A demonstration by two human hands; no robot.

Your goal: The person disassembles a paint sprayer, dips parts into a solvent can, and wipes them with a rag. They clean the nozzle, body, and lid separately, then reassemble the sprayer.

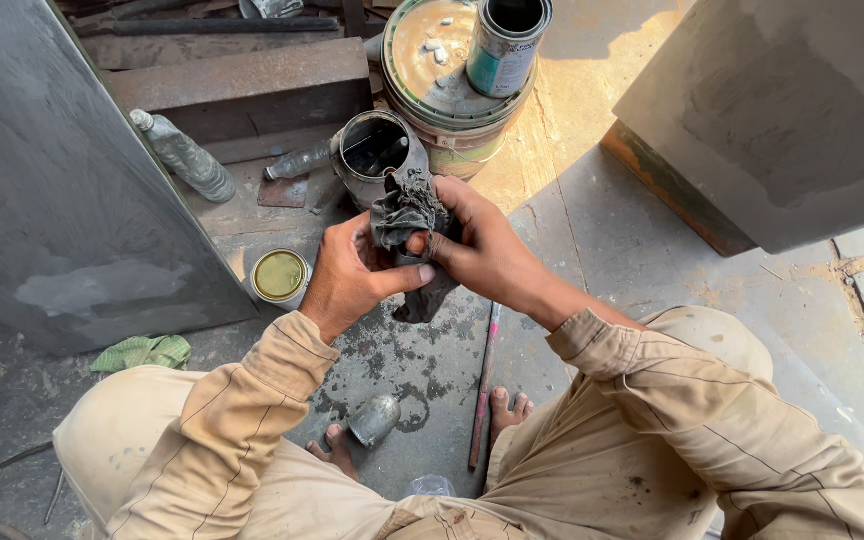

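Both hands grip a dirty grey rag (404, 215) in front of me, above the stained floor. My left hand (350, 275) holds its lower left side, thumb pressed across the cloth. My right hand (482, 245) closes on it from the right, fingers curled into the folds. The rag's tail (422, 300) hangs down between the hands. Just beyond the rag stands an open grey paint tin (377, 150), dark inside.
A large lidded drum (442, 70) with a small can (507, 45) on top stands at the back. A yellow lid (280, 275), plastic bottle (184, 155), thin rod (484, 385), small metal cup (374, 420) and green cloth (142, 352) lie around. Grey metal panels (52, 200) flank both sides.
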